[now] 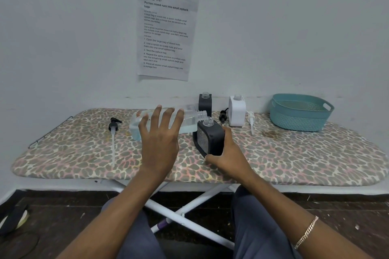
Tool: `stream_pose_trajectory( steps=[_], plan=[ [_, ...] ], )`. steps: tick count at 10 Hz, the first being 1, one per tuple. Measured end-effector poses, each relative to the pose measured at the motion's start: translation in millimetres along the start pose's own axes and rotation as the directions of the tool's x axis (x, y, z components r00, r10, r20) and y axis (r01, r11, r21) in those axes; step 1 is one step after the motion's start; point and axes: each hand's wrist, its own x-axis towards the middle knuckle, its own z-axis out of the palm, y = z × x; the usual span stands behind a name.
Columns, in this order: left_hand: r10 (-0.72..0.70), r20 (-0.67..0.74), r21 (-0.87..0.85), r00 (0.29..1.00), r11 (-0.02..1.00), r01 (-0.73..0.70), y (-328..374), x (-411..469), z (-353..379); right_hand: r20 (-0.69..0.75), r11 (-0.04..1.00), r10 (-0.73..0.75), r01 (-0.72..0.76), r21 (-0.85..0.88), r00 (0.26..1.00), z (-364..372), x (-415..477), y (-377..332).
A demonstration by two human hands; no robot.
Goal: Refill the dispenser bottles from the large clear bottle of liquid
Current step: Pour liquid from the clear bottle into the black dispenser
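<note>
1. On the leopard-print ironing board (294,160), the large clear plastic bottle of liquid (189,121) lies nearly horizontal, long axis left to right, its open threaded neck pointing right.
2. That neck sits just above the open mouth of a tilted black square dispenser bottle (212,139).
3. Left hand (161,143) wraps the clear bottle from the near side, fingers spread over its body.
4. Right hand (228,157) is clamped around the black dispenser's lower right side.
5. Behind stand another black dispenser bottle (205,103) and a white one (237,111), both uncapped.
</note>
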Motion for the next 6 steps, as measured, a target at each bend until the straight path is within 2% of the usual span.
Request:
stream_pose_trajectory(
  steps=[6],
  plan=[
    [-0.004, -0.001, -0.006, 1.0, 1.0, 0.004, 0.3, 0.1, 0.3, 0.003, 1.0, 0.007, -0.007, 0.007, 1.0, -0.9, -0.8, -2.8]
  ],
)
